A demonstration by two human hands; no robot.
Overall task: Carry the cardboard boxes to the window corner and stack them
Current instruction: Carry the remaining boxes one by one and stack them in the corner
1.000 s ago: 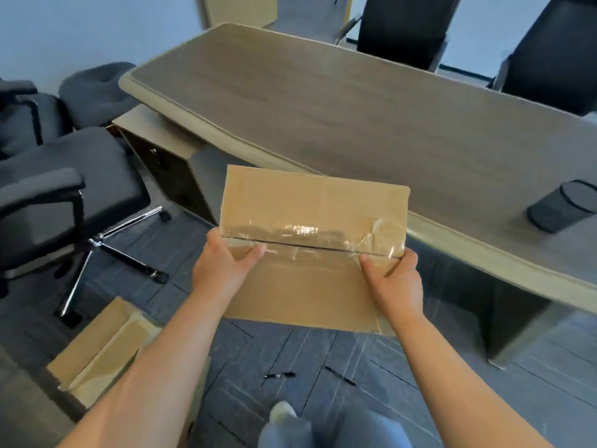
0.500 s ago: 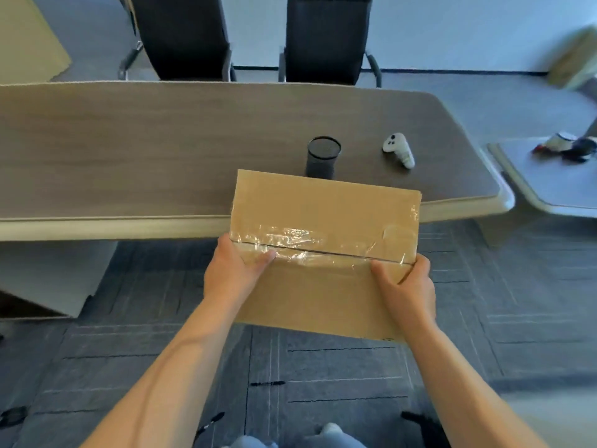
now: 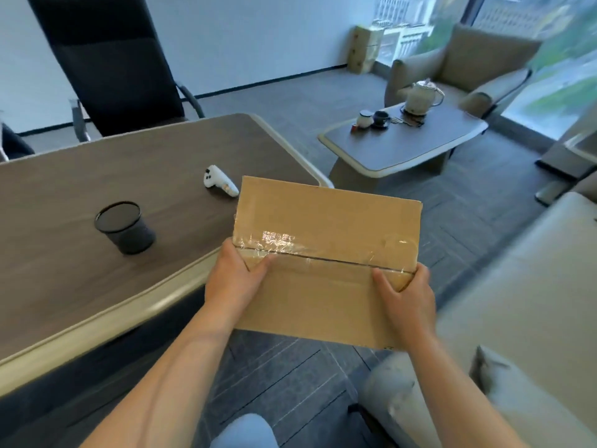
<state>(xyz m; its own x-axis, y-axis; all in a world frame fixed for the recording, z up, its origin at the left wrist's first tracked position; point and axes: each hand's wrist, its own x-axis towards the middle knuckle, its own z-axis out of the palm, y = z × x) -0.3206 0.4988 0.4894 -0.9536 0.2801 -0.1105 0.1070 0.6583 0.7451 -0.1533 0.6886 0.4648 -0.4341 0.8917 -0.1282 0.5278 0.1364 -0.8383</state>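
I carry a flat brown cardboard box with clear tape along its top seam, held level in front of me above the floor. My left hand grips its left near edge, thumb on top. My right hand grips its right near edge, thumb also on top. A stack of cardboard boxes stands far off in the corner by the window.
A long wooden desk lies to my left, with a black mesh cup and a white controller on it. Ahead are a low table with a teapot, an armchair, and a beige sofa at right.
My view has swung right: the desk has slid to the left and the window corner, low table and sofa have come into sight. The box stays gripped in both hands.
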